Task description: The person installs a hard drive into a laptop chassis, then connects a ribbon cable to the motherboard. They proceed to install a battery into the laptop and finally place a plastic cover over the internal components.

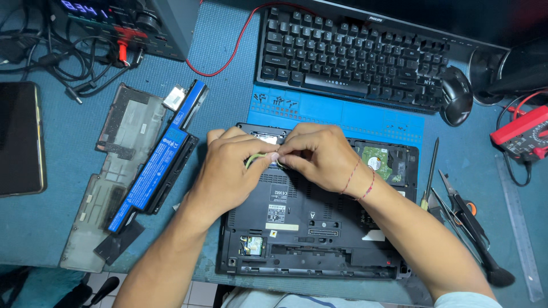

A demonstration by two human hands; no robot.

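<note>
We had the opened laptop base [311, 228] bottom-up on the blue mat [51, 228], long axis left-right, hinge edge toward the keyboard [348, 54]. Its open bay held the hard drive [379, 162], green board up. Battery [157, 165] lay left on the removed cover panel [108, 171], angled upper-right. Our left hand [231, 165] and right hand [319, 157] met over the base, fingertips pinched narrow on a small yellowish part [257, 157]; its heading was unreadable.
</note>
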